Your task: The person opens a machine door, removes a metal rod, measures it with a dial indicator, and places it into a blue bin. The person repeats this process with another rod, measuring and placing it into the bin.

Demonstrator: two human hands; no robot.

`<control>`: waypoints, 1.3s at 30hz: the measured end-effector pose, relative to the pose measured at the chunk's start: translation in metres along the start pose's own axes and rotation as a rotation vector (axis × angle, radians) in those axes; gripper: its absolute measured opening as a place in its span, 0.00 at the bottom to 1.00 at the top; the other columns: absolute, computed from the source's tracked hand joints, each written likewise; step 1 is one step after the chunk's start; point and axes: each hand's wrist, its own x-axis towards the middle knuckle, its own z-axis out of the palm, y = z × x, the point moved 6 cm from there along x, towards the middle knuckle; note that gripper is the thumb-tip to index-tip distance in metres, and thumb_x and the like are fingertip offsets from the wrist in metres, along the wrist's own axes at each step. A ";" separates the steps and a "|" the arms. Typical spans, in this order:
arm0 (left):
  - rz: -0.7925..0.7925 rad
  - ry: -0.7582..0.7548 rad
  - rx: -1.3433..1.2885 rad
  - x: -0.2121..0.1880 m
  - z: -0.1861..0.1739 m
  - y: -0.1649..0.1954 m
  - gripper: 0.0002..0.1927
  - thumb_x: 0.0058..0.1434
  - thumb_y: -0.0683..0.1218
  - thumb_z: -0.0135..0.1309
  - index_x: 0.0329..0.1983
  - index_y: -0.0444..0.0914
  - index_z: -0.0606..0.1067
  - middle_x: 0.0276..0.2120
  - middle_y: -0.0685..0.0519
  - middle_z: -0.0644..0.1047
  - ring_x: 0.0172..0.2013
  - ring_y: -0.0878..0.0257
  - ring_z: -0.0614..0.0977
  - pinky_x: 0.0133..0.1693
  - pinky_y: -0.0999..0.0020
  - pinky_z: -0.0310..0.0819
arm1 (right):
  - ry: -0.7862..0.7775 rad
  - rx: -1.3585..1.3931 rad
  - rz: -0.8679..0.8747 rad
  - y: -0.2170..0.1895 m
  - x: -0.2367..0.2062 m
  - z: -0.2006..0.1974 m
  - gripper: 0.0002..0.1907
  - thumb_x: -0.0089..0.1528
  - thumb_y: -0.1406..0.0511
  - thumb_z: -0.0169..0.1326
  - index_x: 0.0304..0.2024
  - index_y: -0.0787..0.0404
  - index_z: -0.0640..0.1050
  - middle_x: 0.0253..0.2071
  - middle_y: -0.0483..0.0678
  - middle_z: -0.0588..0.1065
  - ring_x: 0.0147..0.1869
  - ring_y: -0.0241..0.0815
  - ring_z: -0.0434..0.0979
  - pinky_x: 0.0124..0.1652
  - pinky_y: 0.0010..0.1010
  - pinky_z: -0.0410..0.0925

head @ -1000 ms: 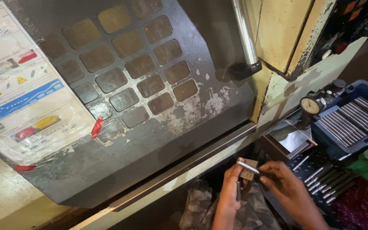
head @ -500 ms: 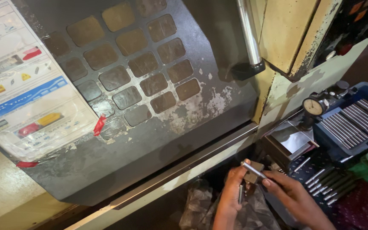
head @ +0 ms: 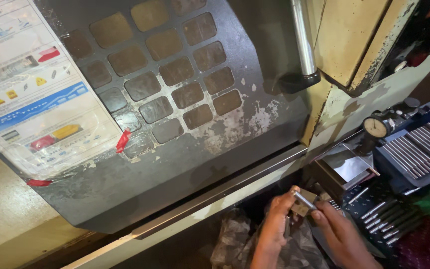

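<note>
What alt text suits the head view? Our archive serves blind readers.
Both hands, left hand and right hand, hold a small metal part low in the frame. Above is a dark machine door with square windows; at right, a dial gauge and a blue tray of pins.

Only the person's two hands and forearms show, at the near edge of the scene, right of the middle. The left hand [head: 274,226] and the right hand [head: 337,231] are bare: no gloves, rings, watch or bands show. Both forearms are bare too, with no sleeve or cuff in view up to the picture's edge.
</note>
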 end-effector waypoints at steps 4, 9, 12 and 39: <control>-0.191 -0.086 -0.087 -0.002 0.003 -0.008 0.16 0.71 0.56 0.57 0.32 0.41 0.76 0.21 0.59 0.73 0.18 0.72 0.70 0.20 0.77 0.57 | -0.177 0.423 0.395 0.038 -0.004 0.006 0.15 0.68 0.59 0.48 0.48 0.64 0.77 0.29 0.47 0.71 0.32 0.37 0.67 0.31 0.30 0.63; -0.256 -0.199 -0.084 -0.004 0.009 -0.005 0.17 0.70 0.57 0.56 0.32 0.40 0.77 0.18 0.55 0.73 0.14 0.72 0.67 0.17 0.78 0.55 | -0.356 0.762 0.571 0.056 -0.012 0.011 0.18 0.68 0.59 0.49 0.39 0.70 0.78 0.22 0.43 0.62 0.22 0.34 0.54 0.22 0.27 0.52; -0.229 -0.197 -0.089 -0.003 0.010 -0.001 0.19 0.70 0.58 0.58 0.31 0.40 0.76 0.18 0.57 0.71 0.14 0.72 0.67 0.17 0.79 0.55 | -0.333 0.581 0.452 0.047 -0.007 0.009 0.16 0.69 0.59 0.46 0.40 0.67 0.76 0.23 0.44 0.63 0.25 0.35 0.56 0.24 0.28 0.56; -0.002 0.021 -0.103 -0.008 0.022 -0.001 0.14 0.66 0.53 0.61 0.30 0.40 0.77 0.26 0.59 0.77 0.26 0.73 0.76 0.30 0.77 0.66 | -0.045 0.459 0.357 0.071 -0.004 0.025 0.14 0.56 0.68 0.66 0.40 0.72 0.82 0.30 0.50 0.79 0.34 0.36 0.76 0.33 0.32 0.68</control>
